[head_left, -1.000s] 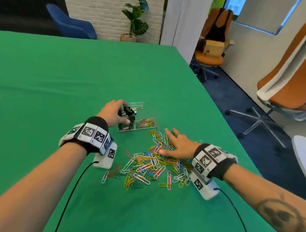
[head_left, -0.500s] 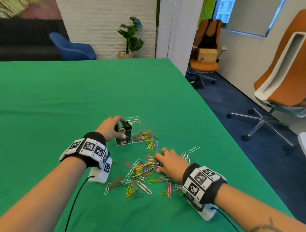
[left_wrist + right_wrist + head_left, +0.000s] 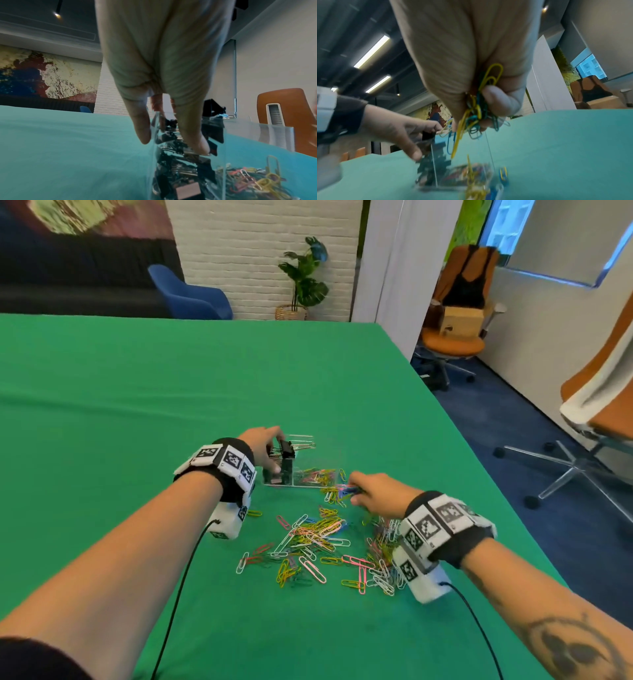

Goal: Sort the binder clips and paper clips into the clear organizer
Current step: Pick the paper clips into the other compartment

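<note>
My right hand (image 3: 375,494) is closed around a bunch of paper clips (image 3: 476,113), holding it just beside the clear organizer (image 3: 310,475) on the green table (image 3: 171,405). My left hand (image 3: 263,448) grips the organizer's left end, fingers curled over its wall. Inside, black binder clips (image 3: 178,169) fill the left compartment and coloured paper clips the right. A loose pile of paper clips (image 3: 318,542) lies near my wrists.

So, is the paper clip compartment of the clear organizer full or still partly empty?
Partly empty. In the left wrist view, paper clips lie low in the clear organizer, well below its rim.
</note>
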A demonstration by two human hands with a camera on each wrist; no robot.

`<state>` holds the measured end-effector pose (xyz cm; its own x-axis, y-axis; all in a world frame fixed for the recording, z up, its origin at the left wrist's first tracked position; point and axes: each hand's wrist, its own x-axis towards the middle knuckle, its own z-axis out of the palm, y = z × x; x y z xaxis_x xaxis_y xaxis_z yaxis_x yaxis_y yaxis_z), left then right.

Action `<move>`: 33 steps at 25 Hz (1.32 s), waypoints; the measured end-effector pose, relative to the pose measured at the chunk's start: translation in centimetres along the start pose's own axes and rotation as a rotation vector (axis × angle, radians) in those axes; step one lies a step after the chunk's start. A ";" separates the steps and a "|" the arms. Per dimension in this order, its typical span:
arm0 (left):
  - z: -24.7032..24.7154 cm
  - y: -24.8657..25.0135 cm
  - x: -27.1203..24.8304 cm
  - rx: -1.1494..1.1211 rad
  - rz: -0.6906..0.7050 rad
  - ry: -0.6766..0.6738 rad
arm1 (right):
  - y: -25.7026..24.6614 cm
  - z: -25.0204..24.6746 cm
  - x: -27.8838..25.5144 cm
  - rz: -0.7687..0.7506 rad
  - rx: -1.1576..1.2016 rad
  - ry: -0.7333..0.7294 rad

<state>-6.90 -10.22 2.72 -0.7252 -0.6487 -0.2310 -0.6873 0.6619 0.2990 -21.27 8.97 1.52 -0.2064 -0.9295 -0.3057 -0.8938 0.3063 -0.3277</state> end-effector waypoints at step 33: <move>0.8 -1.0 1.0 -0.044 0.035 0.019 | -6.1 -5.9 8.3 0.028 -0.234 0.188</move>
<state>-6.95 -11.26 1.45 -0.7478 -0.6324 -0.2021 -0.6585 0.6677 0.3473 -19.89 -1.85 6.25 -0.2833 -0.9497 -0.1337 -0.9496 0.2973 -0.0998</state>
